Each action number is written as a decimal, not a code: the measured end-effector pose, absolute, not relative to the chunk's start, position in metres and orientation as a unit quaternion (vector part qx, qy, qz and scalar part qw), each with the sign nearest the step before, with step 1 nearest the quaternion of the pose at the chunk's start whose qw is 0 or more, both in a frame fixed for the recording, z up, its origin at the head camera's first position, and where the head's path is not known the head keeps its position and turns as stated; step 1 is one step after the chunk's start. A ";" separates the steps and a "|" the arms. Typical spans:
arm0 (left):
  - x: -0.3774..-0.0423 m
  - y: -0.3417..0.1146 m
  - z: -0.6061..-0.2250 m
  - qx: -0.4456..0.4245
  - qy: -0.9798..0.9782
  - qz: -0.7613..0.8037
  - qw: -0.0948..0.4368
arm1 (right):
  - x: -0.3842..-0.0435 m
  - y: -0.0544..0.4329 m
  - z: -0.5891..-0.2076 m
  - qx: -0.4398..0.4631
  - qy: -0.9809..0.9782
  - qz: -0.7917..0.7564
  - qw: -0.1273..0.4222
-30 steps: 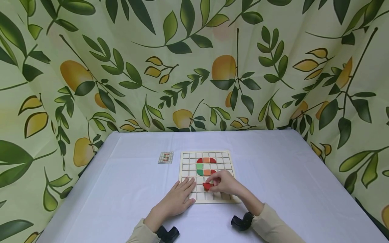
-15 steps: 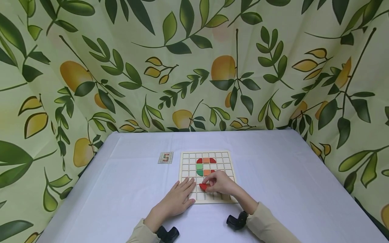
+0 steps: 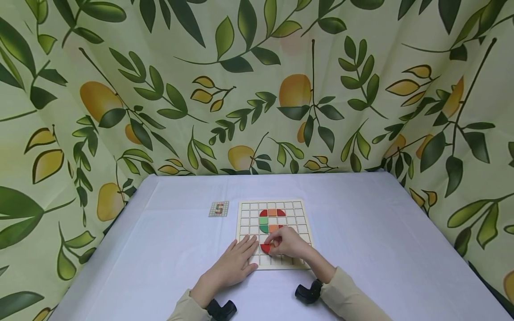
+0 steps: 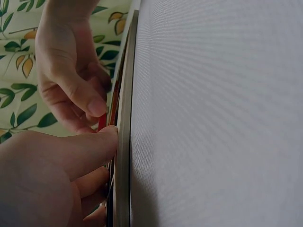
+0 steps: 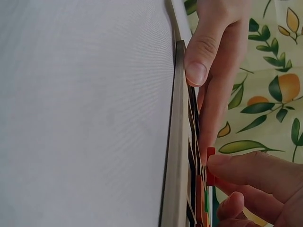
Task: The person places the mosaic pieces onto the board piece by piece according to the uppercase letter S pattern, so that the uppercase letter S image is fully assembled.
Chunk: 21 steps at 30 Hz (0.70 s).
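A square wooden grid board (image 3: 298,220) lies on the table, its upper cells holding several flat pieces, among them orange squares (image 3: 272,211), a green square (image 3: 263,220) and rounded red pieces (image 3: 281,212). My right hand (image 3: 291,243) pinches a red quarter-circle piece (image 3: 265,248) between thumb and fingers, low over the board's lower middle cells. In the right wrist view the red piece (image 5: 211,153) stands out from the board's face. Fingers spread, my left hand (image 3: 234,263) rests on the board's lower left part, with its thumb (image 4: 94,146) at the near edge.
A small card (image 3: 218,208) with a coloured pattern on a grid lies left of the board. White cloth (image 3: 160,249) covers the table, and a leaf-patterned curtain (image 3: 257,133) hangs behind it. Black devices (image 3: 308,293) sit at both wrists.
My right hand has moved slightly left over the board with the red quarter-circle piece, which now sits further left and closer to my left fingertips. My left hand has stayed in place.
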State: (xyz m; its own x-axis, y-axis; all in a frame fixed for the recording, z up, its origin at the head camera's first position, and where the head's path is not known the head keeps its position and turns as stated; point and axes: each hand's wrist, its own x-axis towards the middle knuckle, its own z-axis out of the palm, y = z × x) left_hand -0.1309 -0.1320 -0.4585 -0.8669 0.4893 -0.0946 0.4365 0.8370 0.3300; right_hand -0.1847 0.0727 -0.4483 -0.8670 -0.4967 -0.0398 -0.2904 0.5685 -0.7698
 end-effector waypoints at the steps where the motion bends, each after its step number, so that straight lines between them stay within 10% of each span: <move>1: -0.131 -0.132 -0.459 0.242 0.954 0.151 0.088 | -0.185 0.072 -0.448 -0.224 0.877 -0.406 0.125; 21: -0.131 -0.135 -0.467 0.240 0.954 0.153 0.090 | -0.182 0.066 -0.454 -0.199 0.892 -0.387 0.120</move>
